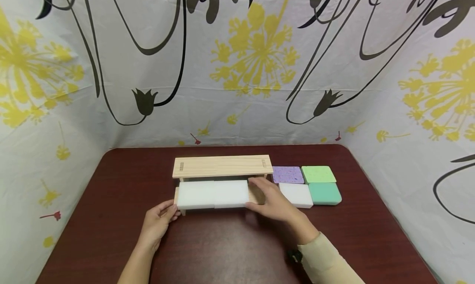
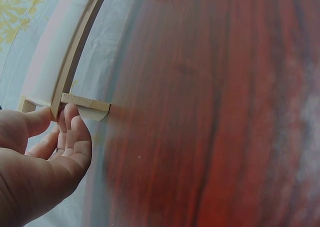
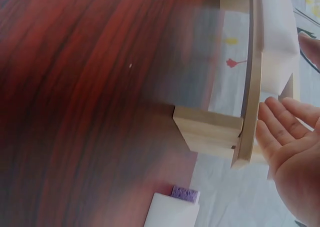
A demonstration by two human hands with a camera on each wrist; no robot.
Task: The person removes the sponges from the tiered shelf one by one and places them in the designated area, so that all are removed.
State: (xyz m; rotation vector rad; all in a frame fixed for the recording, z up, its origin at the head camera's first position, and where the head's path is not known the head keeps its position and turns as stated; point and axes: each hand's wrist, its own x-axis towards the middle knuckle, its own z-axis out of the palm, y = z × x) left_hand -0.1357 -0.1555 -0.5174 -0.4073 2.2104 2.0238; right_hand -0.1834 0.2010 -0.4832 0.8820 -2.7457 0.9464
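A small wooden shelf stand [image 1: 256,195] on short legs carries two white sponge-like blocks, a left one [image 1: 196,195] and a right one [image 1: 231,194], set end to end. My left hand [image 1: 157,225] pinches the stand's left front corner; in the left wrist view the thumb is above and the fingers lie below, beside a leg [image 2: 87,102]. My right hand [image 1: 276,203] is over the stand's right end, thumb and fingers spread near the right block's end. In the right wrist view its fingers [image 3: 280,127] are fairly straight at the stand's edge.
Behind stands a second wooden stand [image 1: 222,167] with a bare top. To the right lie purple [image 1: 288,175], light green [image 1: 318,174], white [image 1: 296,194] and teal [image 1: 325,193] blocks on the dark red table [image 1: 208,251]. A patterned cloth [image 1: 237,123] hangs around it.
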